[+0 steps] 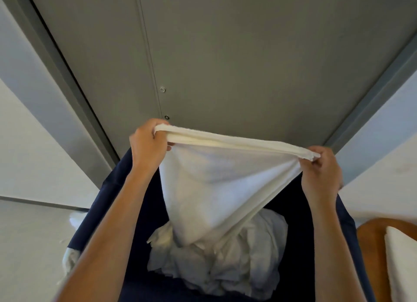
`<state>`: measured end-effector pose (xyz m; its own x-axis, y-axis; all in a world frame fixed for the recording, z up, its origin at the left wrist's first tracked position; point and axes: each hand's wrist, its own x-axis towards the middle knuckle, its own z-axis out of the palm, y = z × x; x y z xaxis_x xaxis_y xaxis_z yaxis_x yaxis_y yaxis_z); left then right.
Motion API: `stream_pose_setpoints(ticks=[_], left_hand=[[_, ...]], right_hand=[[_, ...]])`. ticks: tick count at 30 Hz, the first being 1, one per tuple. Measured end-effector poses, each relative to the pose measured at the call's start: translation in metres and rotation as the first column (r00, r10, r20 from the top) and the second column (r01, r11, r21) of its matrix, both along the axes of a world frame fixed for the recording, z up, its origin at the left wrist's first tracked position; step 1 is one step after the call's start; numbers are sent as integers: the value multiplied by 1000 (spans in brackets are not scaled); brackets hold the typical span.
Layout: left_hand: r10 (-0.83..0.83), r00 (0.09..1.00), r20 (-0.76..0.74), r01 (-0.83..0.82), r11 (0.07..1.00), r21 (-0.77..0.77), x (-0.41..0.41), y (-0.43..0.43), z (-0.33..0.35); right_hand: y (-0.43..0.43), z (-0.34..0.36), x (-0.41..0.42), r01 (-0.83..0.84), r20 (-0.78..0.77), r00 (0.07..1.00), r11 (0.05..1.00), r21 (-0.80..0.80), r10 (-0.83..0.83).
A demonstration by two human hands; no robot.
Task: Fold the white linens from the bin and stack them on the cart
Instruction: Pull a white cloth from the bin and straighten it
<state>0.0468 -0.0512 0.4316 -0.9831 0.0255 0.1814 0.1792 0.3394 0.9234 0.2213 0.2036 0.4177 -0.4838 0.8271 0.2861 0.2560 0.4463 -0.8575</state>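
A white linen [216,184] hangs stretched between both hands above the dark blue bin [126,189]. My left hand [147,141] grips its upper left corner. My right hand [320,168] pinches the upper right corner. The cloth's top edge runs taut and doubled between them, and its lower end droops to a point on a crumpled heap of white linens [225,263] inside the bin. At the lower right, a folded white linen [401,263] lies on an orange-brown surface [370,238].
Grey double doors [225,53] with a centre seam and two small fittings stand straight ahead, framed by pale walls. Light floor lies to the left of the bin. A bit of white cloth [70,260] hangs over the bin's left rim.
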Motion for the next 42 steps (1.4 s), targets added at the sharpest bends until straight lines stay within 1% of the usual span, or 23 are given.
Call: stream_pose_setpoints(ticks=[5, 7, 9, 10, 12, 14, 16, 19, 21, 23, 25, 29, 34, 38, 40, 42], left_hand=[[72, 992, -108, -65, 996, 69, -1, -5, 31], [97, 987, -129, -89, 994, 67, 4, -6, 34], [119, 984, -130, -111, 991, 69, 9, -9, 34], [128, 984, -126, -118, 990, 82, 11, -11, 33], [149, 983, -106, -137, 984, 113, 12, -14, 33], [178, 980, -93, -169, 981, 95, 10, -17, 33], [186, 976, -110, -181, 982, 56, 7, -18, 31], [174, 980, -97, -173, 985, 20, 6, -18, 23], [160, 983, -90, -160, 987, -3, 6, -17, 15], [149, 984, -98, -150, 989, -4, 8, -14, 9], [143, 984, -105, -145, 989, -10, 10, -10, 7], [107, 987, -119, -110, 994, -25, 12, -5, 6], [109, 987, -120, -114, 993, -35, 8, -5, 1], [125, 990, -69, -128, 991, -32, 2, -9, -1], [76, 997, -7, -76, 996, -54, -1, -13, -2], [-51, 997, 65, 56, 995, -79, -3, -18, -4]], right_hand=[[3, 26, -13, -30, -149, 988, 997, 70, 40], [4, 31, -17, -40, -182, 982, 998, 49, 48], [7, 30, -17, -87, -204, 976, 995, -44, 77], [9, 29, -15, -144, -236, 965, 981, -128, 111], [10, 25, -11, -254, -286, 943, 923, -287, 171], [9, 22, -11, -289, -227, 949, 892, -349, 219], [5, 21, -13, -282, -146, 958, 896, -343, 246], [4, 25, -11, -265, -105, 963, 941, -211, 248], [5, 26, -9, -252, -114, 964, 961, -117, 239], [6, 25, -8, -240, -138, 964, 968, -78, 228], [6, 18, -8, -215, -128, 970, 974, -69, 205], [10, 4, -9, -200, -98, 977, 969, -142, 187], [9, -6, -9, -196, -59, 980, 965, -176, 189], [5, -12, -15, -197, 22, 978, 955, -221, 207], [4, -14, -17, -210, 37, 974, 950, -229, 224], [4, -16, -19, -224, 34, 970, 944, -241, 239]])
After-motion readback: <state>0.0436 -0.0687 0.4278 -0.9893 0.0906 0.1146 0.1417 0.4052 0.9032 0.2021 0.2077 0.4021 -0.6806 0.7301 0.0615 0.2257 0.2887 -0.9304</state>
